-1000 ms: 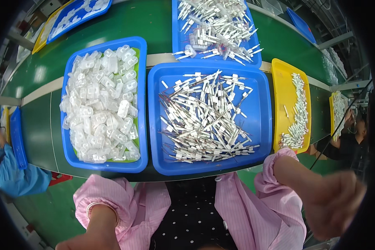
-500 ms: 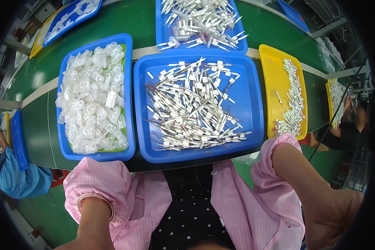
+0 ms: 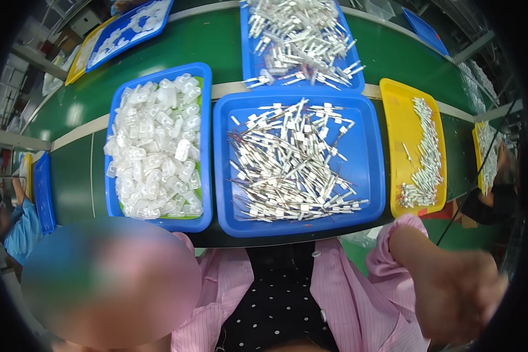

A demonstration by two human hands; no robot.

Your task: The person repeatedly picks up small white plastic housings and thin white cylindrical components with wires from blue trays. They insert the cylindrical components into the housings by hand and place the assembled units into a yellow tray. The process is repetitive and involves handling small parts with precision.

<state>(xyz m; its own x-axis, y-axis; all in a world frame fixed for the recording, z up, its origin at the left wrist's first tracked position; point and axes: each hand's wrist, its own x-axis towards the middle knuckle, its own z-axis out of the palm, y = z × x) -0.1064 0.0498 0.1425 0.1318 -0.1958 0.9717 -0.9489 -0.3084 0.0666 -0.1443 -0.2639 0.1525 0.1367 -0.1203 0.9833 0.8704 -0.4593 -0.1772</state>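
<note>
Green tabletop (image 3: 79, 176) bears trays (image 3: 361, 158) of pale parts (image 3: 287, 170).

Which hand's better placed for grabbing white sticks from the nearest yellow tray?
Right, probably: the right hand is on the same side as the nearest yellow tray. The left hand can't be made out for blur.

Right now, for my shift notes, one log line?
left hand: obscured; right hand: blurred, outside yellow tray; middle blue tray: white parts
</note>
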